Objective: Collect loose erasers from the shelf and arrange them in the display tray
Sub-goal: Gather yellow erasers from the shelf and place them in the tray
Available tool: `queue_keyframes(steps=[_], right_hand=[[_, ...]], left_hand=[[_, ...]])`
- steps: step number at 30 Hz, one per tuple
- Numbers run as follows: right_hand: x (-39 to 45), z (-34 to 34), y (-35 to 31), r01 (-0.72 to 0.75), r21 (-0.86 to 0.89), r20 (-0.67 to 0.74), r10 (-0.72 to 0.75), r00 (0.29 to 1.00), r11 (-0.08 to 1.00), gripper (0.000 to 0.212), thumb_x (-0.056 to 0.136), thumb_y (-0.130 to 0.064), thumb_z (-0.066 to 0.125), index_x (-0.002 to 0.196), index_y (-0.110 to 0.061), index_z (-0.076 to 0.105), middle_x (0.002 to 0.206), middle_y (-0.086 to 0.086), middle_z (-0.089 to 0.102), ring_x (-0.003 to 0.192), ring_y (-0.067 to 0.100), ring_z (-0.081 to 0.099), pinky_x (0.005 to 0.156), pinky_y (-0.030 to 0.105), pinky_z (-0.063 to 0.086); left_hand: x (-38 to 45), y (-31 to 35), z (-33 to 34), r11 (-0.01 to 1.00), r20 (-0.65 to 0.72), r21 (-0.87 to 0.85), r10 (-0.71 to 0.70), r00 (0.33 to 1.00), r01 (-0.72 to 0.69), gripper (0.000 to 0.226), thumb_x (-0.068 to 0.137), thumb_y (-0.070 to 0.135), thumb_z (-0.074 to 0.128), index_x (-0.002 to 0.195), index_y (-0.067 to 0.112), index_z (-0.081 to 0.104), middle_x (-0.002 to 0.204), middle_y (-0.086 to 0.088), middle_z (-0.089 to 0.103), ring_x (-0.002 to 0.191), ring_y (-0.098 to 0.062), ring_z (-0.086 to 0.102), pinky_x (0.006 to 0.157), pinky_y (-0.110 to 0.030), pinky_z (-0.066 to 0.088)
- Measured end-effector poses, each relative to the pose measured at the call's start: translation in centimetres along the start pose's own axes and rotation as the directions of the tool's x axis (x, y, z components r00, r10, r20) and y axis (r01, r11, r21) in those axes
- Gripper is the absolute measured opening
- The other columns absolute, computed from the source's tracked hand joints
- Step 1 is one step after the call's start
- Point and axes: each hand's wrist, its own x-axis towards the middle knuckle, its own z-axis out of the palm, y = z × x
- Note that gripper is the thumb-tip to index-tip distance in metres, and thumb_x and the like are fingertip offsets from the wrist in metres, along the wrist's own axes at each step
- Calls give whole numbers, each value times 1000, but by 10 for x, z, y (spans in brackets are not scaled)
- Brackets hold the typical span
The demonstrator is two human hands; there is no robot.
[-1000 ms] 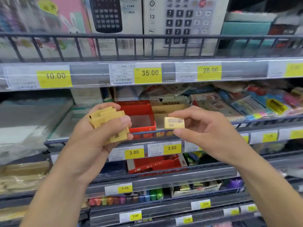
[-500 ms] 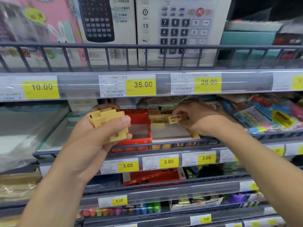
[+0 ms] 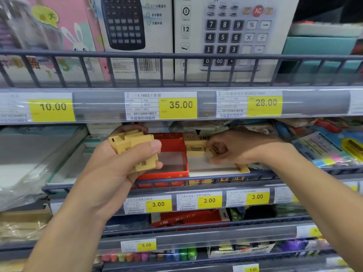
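Erasers, small yellow rectangular blocks (image 3: 135, 150), sit bunched in the left hand (image 3: 117, 165), fingers curled round the stack in front of the empty red cardboard box (image 3: 172, 152). A second ago the right hand (image 3: 235, 152) held one yellow eraser (image 3: 213, 150) out in the open; now it has reached into the pale yellow display tray (image 3: 243, 169) on the shelf, pinching that eraser against the row at the back. Placement looks underway. Fingers hide the exact contact, and the tray's rear is shadowed
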Motion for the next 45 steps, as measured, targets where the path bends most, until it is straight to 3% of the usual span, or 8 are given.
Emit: queue_keyframes(steps=[5, 11, 14, 19, 31, 37, 41, 45], right_hand=[[-1, -4, 0, 15, 11, 69, -16, 997, 1000, 32, 91, -38, 64, 123, -39, 60, 88, -14, 66, 57, 1, 64, 50, 13, 39], [2, -1, -3, -55, -218, -79, 38, 996, 974, 61, 81, -80, 53, 101, -24, 67, 94, -7, 64, 95, 20, 52, 81, 35, 37], [0, -2, -2, -3, -72, -47, 0, 999, 997, 48, 85, -64, 64, 124, -35, 60, 104, -15, 59, 102, 15, 51, 85, 31, 39], [5, 1, 0, 42, -99, -111, -53, 992, 994, 16, 92, -46, 64, 103, -34, 67, 81, -20, 54, 91, 15, 53, 76, 30, 35], [10, 10, -7, -24, -55, -249, 10, 969, 998, 11, 89, -40, 71, 93, -30, 67, 92, -8, 68, 94, 21, 62, 72, 28, 41], [-4, 1, -15, -48, -59, -238, 33, 971, 997, 28, 94, -48, 61, 120, -40, 68, 120, -7, 69, 109, 21, 62, 89, 28, 48], [-34, 3, -44, 288, 427, -420, -94, 903, 857, 29, 87, -44, 72, 115, -45, 66, 99, -20, 69, 88, 1, 64, 73, 9, 45], [-54, 15, -80, 642, 530, -563, -336, 755, 554, 52, 85, -32, 78, 134, -39, 59, 102, -8, 64, 88, 21, 64, 74, 38, 58]], left_hand=[[1, 1, -1, 1000, 10, 12, -11, 1000, 11, 61, 32, 44, 105, 84, 19, 83, 85, -9, 77, 75, -21, 76, 64, -25, 60], [3, 1, -2, 1000, 9, 18, -17, 1000, 17, 59, 35, 44, 104, 83, 18, 83, 84, -8, 77, 73, -21, 76, 64, -25, 60], [4, 0, -3, 1000, 4, 11, -19, 1000, 19, 59, 35, 43, 105, 84, 17, 83, 84, -9, 77, 73, -21, 76, 64, -25, 60], [5, 0, -4, 1000, -3, 13, -23, 1000, 23, 59, 34, 44, 104, 82, 17, 83, 83, -8, 77, 73, -21, 76, 64, -25, 60], [5, -3, 2, 998, 3, 18, -57, 998, 57, 65, 28, 45, 105, 81, 14, 84, 83, -11, 77, 70, -21, 76, 62, -23, 60], [3, -5, 9, 997, 27, 18, -69, 997, 69, 49, 39, 35, 103, 81, 19, 84, 83, -9, 77, 72, -19, 76, 64, -24, 60], [0, -8, 15, 996, 30, 19, -87, 996, 86, 31, 51, 29, 92, 79, 21, 83, 83, -8, 77, 71, -18, 76, 63, -24, 60], [-3, -7, 20, 998, 102, -15, -64, 993, 66, 45, 49, 35, 101, 87, 20, 83, 86, -8, 78, 76, -18, 76, 63, -25, 59]])
